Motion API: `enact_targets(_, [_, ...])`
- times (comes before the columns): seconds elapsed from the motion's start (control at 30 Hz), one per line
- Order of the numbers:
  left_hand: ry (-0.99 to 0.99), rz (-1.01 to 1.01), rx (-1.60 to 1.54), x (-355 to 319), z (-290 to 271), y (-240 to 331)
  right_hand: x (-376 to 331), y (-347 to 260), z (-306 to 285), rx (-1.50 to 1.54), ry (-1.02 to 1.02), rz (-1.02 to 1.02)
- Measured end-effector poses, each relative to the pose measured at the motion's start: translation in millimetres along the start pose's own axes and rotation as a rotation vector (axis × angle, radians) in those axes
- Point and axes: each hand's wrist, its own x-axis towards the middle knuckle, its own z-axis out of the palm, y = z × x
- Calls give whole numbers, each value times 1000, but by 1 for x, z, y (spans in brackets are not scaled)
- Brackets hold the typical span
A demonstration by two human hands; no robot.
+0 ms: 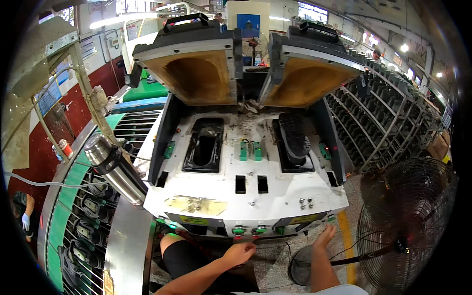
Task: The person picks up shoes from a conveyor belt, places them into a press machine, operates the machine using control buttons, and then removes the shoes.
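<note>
My left hand [239,253] is loosely closed in front of the machine's front edge, just below its green and red buttons [258,230]; nothing shows in its fingers. My right hand [325,235] is raised near the green button [331,218] at the front right corner, fingers partly apart and holding nothing I can see. Before me stands a white machine [221,191] with two dark wells. A dark shoe [294,138] lies sole up in the right well. The left well [203,146] holds no shoe. Two padded lids [191,73] [314,73] stand raised behind.
Left of the machine, a steel flask [116,169] leans on a metal ledge beside a green-edged roller conveyor [64,201] carrying several shoes [90,231]. At right are a large floor fan [408,226] and a rack [383,113] full of dark shoe forms. A person's gloved hand [26,221] shows far left.
</note>
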Motion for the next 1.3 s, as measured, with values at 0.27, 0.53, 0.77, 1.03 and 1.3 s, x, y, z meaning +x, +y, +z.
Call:
enact_targets(0.27, [-28,-41,220,55,4,39,40,-21,0,408,-180,687])
enact_targets(0.53, [590,-126,-151,-56,-56,-78,-150,24,1,-526,-1131,125])
enact_targets(0.77, [1328,-469,251,-243,-144,-133,-307,-87,139,112,-1699,-651])
enact_targets(1.03, [1397,-868,145,-384,-131,-193,-295,-73,466,-249,-1048,-427])
enact_targets(1.3, [1323,-978,211,-363,-149,-149,-213,-43,546,-978,-693,-768])
